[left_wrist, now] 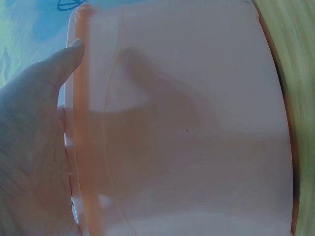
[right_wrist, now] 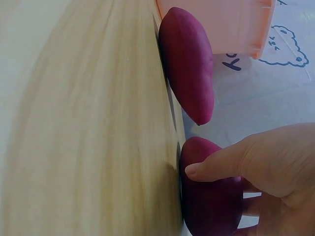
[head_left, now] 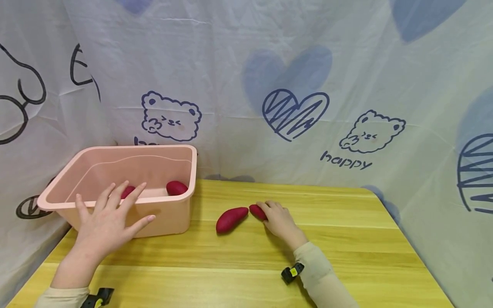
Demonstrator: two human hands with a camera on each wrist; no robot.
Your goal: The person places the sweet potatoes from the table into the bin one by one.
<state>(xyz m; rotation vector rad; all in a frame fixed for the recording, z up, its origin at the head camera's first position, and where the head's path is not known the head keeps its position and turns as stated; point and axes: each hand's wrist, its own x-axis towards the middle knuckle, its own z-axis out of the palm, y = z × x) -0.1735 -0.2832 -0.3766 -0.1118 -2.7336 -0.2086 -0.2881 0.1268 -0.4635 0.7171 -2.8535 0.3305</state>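
My right hand (head_left: 280, 220) holds a purple-red sweet potato (head_left: 256, 211) that lies on the table, thumb on one side and fingers round the other. Just left of it, almost tip to tip, is a longer sweet potato (head_left: 232, 219), untouched. My left hand (head_left: 105, 226) is spread at the front of a pink plastic bin (head_left: 165, 220), its fingers over the near rim and its thumb pointing right. Inside the bin lie two more sweet potatoes, one (head_left: 177, 188) at the right end and one (head_left: 127, 191) partly hidden behind my left fingers.
The wood-grain table (head_left: 231, 282) carries everything, with the bin at its left back. A pale cloth (head_left: 231, 141) printed with hearts and bears hangs close behind and at both sides. Each wrist wears a black strap, the right one (head_left: 292, 273) over a beige sleeve.
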